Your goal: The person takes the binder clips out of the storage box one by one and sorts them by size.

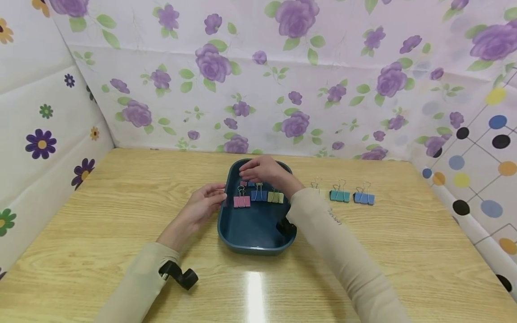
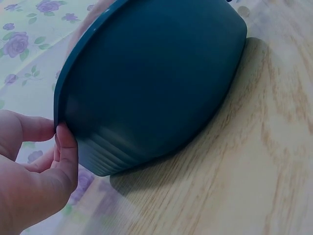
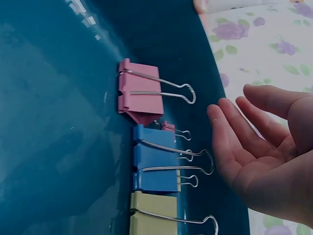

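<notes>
Woodgrain table (image 1: 121, 211) — rounded tray (image 1: 252, 229), perhaps plastic, clips (image 1: 242, 202)

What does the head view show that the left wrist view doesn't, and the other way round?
Only the head view shows the pink clip, blue clip and yellow clip inside the tray, plus a teal clip out on the table.

Only the left wrist view shows the ribs on the tray's outer wall.

Both show the tray, the table, the floral cloth and the left hand at the rim.
</notes>
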`<state>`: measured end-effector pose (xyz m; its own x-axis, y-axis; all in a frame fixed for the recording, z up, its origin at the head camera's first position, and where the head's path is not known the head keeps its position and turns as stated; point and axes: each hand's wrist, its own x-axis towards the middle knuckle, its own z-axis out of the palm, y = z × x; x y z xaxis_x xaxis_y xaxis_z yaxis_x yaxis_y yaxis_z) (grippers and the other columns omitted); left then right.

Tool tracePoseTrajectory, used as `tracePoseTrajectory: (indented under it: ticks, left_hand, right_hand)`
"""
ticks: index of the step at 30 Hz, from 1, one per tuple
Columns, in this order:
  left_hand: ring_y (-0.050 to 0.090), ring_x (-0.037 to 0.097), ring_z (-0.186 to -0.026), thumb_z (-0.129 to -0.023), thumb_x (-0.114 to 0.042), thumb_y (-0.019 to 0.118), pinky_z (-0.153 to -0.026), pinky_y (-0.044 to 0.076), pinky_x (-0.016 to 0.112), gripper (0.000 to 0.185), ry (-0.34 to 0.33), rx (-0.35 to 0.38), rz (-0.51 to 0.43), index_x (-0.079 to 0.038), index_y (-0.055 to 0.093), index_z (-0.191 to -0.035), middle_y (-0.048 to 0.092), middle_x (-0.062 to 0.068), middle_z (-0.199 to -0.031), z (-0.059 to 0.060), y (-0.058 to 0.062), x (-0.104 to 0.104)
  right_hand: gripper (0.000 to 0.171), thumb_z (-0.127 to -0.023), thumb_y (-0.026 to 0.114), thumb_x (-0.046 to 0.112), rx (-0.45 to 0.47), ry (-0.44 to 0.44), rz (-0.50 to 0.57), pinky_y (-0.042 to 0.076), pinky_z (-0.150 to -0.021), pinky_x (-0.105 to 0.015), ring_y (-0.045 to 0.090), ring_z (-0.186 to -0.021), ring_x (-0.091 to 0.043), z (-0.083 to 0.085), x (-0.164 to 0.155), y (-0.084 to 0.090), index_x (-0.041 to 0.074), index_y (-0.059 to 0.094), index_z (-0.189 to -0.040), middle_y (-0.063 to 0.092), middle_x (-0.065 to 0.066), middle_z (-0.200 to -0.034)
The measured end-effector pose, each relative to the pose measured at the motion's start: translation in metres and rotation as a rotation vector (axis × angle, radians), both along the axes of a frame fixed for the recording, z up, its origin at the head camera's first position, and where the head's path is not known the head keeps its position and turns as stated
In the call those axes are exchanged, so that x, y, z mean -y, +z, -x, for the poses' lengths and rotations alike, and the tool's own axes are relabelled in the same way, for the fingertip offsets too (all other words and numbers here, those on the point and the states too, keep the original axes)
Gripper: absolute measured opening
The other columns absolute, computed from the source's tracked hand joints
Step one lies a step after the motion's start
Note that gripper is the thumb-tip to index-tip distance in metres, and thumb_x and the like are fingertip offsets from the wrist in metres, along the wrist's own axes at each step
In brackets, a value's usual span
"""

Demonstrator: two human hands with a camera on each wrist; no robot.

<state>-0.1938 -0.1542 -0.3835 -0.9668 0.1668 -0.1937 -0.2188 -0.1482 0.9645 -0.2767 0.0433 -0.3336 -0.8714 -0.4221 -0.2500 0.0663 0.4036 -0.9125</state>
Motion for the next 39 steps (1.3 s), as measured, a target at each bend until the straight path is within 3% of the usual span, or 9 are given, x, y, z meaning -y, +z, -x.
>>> tracePoseTrajectory:
  ticks: [13,21,26,39]
  left_hand:
    - [0.056,0.013,-0.090,-0.097,0.002,0.052,-0.077,0.048,0.020,0.040,-0.007,-0.010,-0.016,0.009,0.040,-0.134,0.052,0.008,-0.105,0.001,0.001,0.001]
    - [0.055,0.012,-0.090,-0.097,0.001,0.053,-0.076,0.048,0.019,0.041,-0.015,-0.021,-0.022,0.010,0.039,-0.134,0.052,0.009,-0.105,0.001,0.002,0.001]
    - [0.054,0.011,-0.090,-0.096,0.001,0.053,-0.076,0.047,0.019,0.041,-0.016,-0.021,-0.017,0.010,0.040,-0.134,0.052,0.006,-0.102,0.001,0.002,0.000]
    - [0.053,0.010,-0.089,-0.096,0.001,0.053,-0.074,0.047,0.018,0.040,-0.004,-0.020,-0.019,0.010,0.040,-0.133,0.052,0.003,-0.099,0.000,0.000,0.001]
  right_hand:
    - [0.030,-0.092,0.065,0.006,0.007,0.065,-0.042,0.053,-0.085,-0.032,0.066,-0.101,-0.023,-0.006,0.004,-0.009,0.000,0.065,-0.122,0.067,-0.012,-0.113]
    - [0.028,-0.090,0.067,0.005,-0.038,0.119,-0.157,0.054,-0.079,-0.029,0.066,-0.091,-0.018,-0.011,0.013,-0.013,0.001,0.068,-0.118,0.069,-0.009,-0.104]
    - [0.022,-0.090,0.066,0.001,-0.054,0.114,-0.167,0.055,-0.076,-0.029,0.067,-0.086,-0.017,-0.011,0.015,-0.019,-0.001,0.070,-0.111,0.071,-0.008,-0.094]
    - [0.018,-0.090,0.069,0.007,-0.148,0.134,-0.251,0.055,-0.074,-0.028,0.065,-0.079,-0.017,-0.015,0.016,-0.020,0.000,0.072,-0.106,0.069,-0.007,-0.090]
